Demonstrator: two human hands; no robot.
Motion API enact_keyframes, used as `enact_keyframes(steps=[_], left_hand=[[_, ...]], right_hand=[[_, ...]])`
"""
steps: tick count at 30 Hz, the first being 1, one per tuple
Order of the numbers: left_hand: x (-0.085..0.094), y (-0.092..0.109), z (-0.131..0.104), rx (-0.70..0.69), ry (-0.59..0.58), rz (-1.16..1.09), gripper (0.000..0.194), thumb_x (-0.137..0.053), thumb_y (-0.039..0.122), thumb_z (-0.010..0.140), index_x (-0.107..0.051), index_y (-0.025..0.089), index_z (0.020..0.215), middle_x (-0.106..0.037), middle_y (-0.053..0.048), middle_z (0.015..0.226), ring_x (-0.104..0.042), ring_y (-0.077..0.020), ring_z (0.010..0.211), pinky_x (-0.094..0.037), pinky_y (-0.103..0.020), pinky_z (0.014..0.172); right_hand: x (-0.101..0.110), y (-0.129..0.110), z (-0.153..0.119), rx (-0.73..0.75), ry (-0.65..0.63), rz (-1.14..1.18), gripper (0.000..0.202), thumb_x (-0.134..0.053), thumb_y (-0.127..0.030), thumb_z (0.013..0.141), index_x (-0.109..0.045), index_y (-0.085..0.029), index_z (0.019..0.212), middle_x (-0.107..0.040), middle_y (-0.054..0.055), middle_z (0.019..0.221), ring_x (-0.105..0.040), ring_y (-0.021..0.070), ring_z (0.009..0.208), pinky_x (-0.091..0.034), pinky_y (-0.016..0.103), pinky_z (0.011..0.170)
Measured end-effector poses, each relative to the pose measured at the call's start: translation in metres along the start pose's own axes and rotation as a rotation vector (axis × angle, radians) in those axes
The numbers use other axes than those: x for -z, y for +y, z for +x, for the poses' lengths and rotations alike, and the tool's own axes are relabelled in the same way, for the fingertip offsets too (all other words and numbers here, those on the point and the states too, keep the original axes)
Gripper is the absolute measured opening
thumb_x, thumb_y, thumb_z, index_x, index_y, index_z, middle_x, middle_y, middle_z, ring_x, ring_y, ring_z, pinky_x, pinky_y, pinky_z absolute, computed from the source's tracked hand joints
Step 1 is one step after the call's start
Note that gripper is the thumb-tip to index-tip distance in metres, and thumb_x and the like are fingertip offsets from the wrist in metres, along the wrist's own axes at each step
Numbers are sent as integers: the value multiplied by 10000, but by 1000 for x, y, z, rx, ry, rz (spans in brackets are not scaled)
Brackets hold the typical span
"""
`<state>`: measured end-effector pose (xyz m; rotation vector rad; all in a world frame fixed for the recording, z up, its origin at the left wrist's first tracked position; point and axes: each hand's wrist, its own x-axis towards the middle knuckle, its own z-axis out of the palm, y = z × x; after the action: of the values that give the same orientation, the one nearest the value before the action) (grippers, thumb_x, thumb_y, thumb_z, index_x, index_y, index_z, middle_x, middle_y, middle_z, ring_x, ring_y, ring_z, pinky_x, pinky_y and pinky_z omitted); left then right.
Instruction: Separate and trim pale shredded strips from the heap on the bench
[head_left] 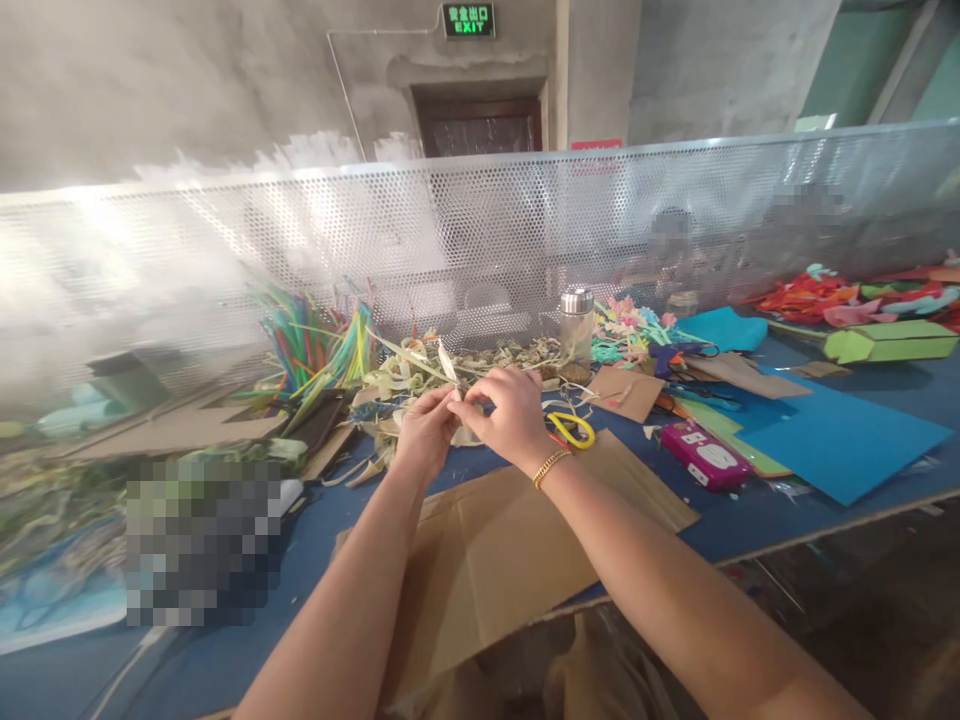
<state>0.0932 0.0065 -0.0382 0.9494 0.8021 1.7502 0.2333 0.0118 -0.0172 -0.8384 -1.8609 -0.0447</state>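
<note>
My left hand (425,432) and my right hand (507,412) meet above the middle of the table, fingers pinched close together. Between the fingertips stands a pale, thin strip like dried husk (447,362), its pointed end sticking upward; the lower part is hidden by the fingers. Just behind the hands lies a heap of pale, curled dried strips (390,380). Scissors with a yellow handle (576,430) rest to the right of my right hand. Under my forearms is a brown cardboard sheet (487,560).
A perforated metal screen (360,230) runs along the back. Thin coloured sticks (311,345) are bunched at left. A clear bottle (577,325) stands behind the hands. Rightward lie a purple box (705,455), a blue sheet (847,440) and a green box shape (892,342).
</note>
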Motion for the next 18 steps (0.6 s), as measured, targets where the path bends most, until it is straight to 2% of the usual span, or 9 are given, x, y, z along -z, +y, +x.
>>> enact_keyframes(steps=[6, 12, 18], left_hand=[[-1, -2, 0, -21, -39, 36, 268, -831, 296, 602, -730, 135, 791, -680, -33, 698, -596, -106, 629, -465, -217, 625], [2, -3, 1, -54, 12, 29, 253, -851, 265, 548, -727, 154, 738, -673, -21, 711, -598, -115, 663, -465, -229, 645], [0, -3, -1, -85, 11, 52, 208, -837, 259, 559, -720, 156, 696, -665, -15, 699, -587, -112, 658, -460, -231, 656]], right_hand=[[-4, -2, -2, 5, -49, -35, 260, -554, -340, 872, -606, -203, 658, -611, 16, 734, -522, 175, 834, -266, 345, 818], [-6, -5, -4, -18, -60, -8, 243, -575, -406, 862, -622, -210, 726, -621, 17, 779, -532, 179, 851, -265, 341, 804], [-8, -5, -5, 45, -81, 1, 198, -544, -282, 878, -585, -200, 702, -608, 13, 768, -521, 166, 827, -268, 325, 785]])
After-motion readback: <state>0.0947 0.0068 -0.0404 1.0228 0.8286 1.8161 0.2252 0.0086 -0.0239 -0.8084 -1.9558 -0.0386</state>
